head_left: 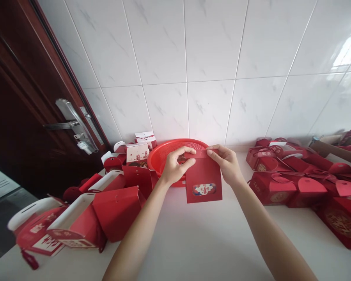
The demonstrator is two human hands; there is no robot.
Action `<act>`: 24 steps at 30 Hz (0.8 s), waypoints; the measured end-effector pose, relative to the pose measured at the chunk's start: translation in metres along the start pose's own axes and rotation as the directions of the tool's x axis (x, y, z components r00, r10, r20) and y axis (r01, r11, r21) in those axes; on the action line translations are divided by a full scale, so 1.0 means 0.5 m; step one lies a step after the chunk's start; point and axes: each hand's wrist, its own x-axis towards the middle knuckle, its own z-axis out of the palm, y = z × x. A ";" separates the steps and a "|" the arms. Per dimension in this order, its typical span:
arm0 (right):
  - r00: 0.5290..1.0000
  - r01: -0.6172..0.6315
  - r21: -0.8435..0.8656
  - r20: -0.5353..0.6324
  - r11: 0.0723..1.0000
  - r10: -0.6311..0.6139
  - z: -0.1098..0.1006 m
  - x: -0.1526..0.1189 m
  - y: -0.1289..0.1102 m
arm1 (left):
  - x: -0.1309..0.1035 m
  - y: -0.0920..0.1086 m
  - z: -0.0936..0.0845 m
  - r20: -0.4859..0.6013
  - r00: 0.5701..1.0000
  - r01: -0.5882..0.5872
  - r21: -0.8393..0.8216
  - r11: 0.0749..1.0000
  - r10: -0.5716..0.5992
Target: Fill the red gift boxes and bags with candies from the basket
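Observation:
Between my hands, above the white table, is a red paper gift box [204,173] with a printed oval label on its near face. My left hand [178,164] pinches its top edge at the left, thumb in front and fingers behind. At the top right corner my right hand [224,162] grips the same edge between thumb and fingers. The far side of the box is hidden from me. Just behind it sits a red plastic basket [160,150], partly covered by my left hand and the box.
Several opened red gift boxes [117,210] stand on the left, with cream printed ones [137,153] behind. On the right are rows of closed red boxes [273,187] and a brown carton [333,152]. A tiled wall [207,105] backs the table [193,242]; a dark door [23,97] is at left.

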 end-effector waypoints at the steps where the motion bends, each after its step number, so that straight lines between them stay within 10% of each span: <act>1: 1.000 0.009 -0.008 -0.005 1.000 -0.009 0.000 -0.001 -0.001 | 0.000 0.004 -0.003 0.030 0.999 0.013 0.000 1.000 -0.013; 19: 0.999 -0.010 0.082 -0.030 0.997 0.013 0.018 -0.015 -0.016 | -0.003 0.019 0.009 -0.004 0.980 0.197 -0.178 0.964 -0.201; 24: 0.995 -0.101 0.066 0.021 0.993 0.100 0.019 -0.020 -0.025 | 0.004 0.010 -0.003 -0.233 0.948 0.181 -0.168 0.969 -0.217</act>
